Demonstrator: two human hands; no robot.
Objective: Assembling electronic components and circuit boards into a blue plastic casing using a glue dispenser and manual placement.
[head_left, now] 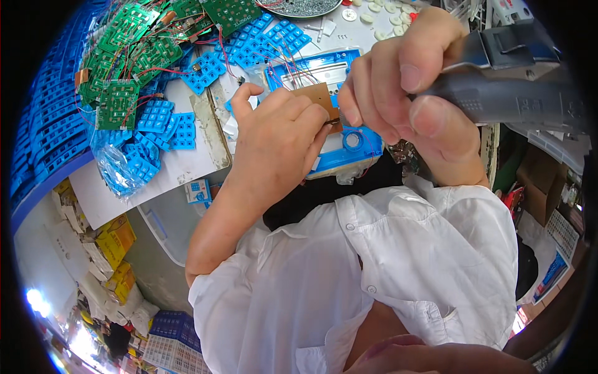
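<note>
My left hand [274, 137] is closed, its thumb and fingertips at the edge of a brown circuit board [322, 95]. The board sits over an open blue plastic casing [339, 149], and thin wires [296, 65] rise beside it. To the right, my right hand [398, 87] is raised close to the camera. Its fingers are curled and its thumb and forefinger close around a thick dark grey tool [523, 100] with a metal clip. The tool's kind cannot be made out, and its working end is hidden by my hand.
Green circuit boards [128, 59] with red wires are heaped at the left, among blue keypads [159, 118] and a clear plastic bag [128, 177]. Round white pieces [395, 20] and a metal tray [299, 6] lie at the back. Blue plastic parts [50, 106] are stacked far left.
</note>
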